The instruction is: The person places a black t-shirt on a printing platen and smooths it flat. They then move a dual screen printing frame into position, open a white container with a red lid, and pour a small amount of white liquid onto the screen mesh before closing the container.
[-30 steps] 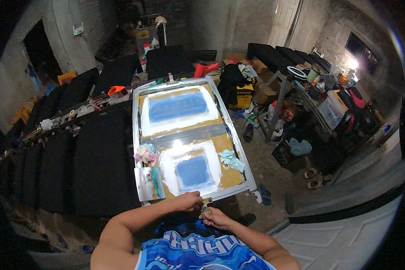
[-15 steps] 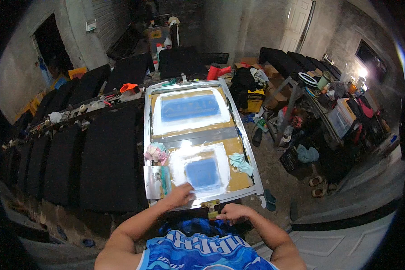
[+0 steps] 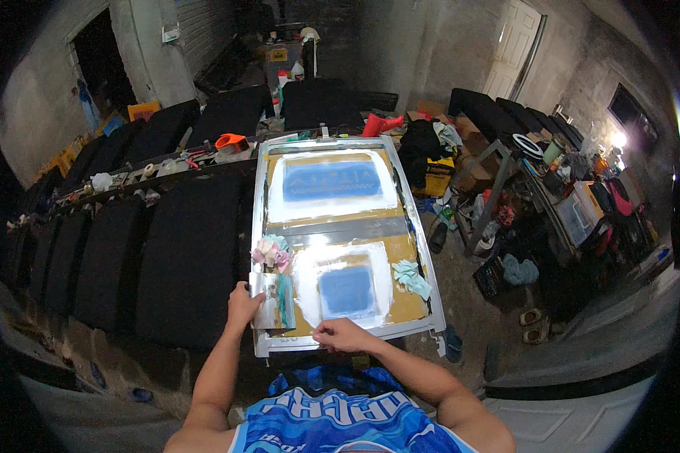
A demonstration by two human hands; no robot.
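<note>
A long metal-framed printing screen (image 3: 423,249) lies in front of me, with two blue patches ringed in white on a yellow mesh. My left hand (image 3: 243,305) grips the paint-smeared flat squeegee (image 3: 273,300) at the frame's near left corner. My right hand (image 3: 343,334) rests fingers-down on the frame's near edge, just below the nearer blue patch (image 3: 347,291). A bunched pink and white rag (image 3: 270,253) sits just beyond the squeegee. A crumpled teal rag (image 3: 412,276) lies on the mesh at the right.
Rows of black panels (image 3: 128,257) stretch to my left. A bench with tools and an orange object (image 3: 230,140) stands behind them. Cluttered boxes, clothes and a metal rack (image 3: 506,196) fill the right. Sandals (image 3: 533,317) lie on the floor.
My left hand has moved left from the frame's near edge onto the squeegee and taken hold of it. My right hand stays on the near edge.
</note>
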